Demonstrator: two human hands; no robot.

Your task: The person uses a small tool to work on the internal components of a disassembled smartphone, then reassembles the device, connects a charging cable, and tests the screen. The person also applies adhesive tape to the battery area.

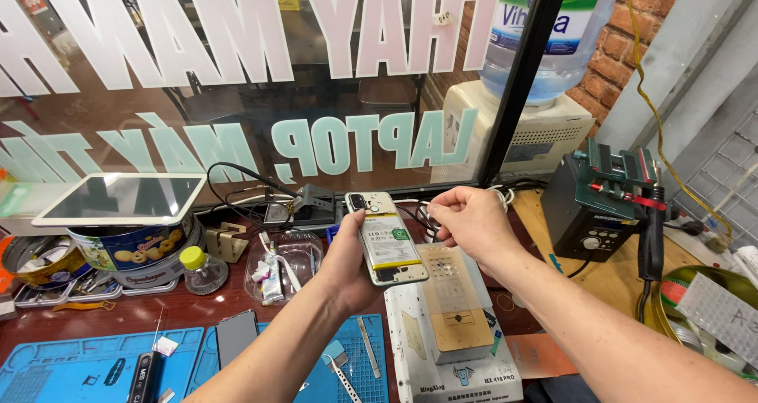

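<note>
Tablet [122, 198] rests on a cookie tin [134, 253] at the 9 o'clock side of the surface [197, 304]; a small bottle [203, 269] stands just beside the tin. Blue mat [79, 363] lies at 7 o'clock. Left hand [347, 265] is clamped around an opened phone [385, 237], back cover off, battery exposed, held above the surface at centre. Right hand [466, 217], fingers pinched together, touches the phone's upper right edge. Heating plate [450, 316] lies below. Hot-air station [600, 213] sits at 3 o'clock.

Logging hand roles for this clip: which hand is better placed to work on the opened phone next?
Probably the right hand: it is pinched close beside the opened phone's top edge, while the left hand is busy holding it up.
</note>
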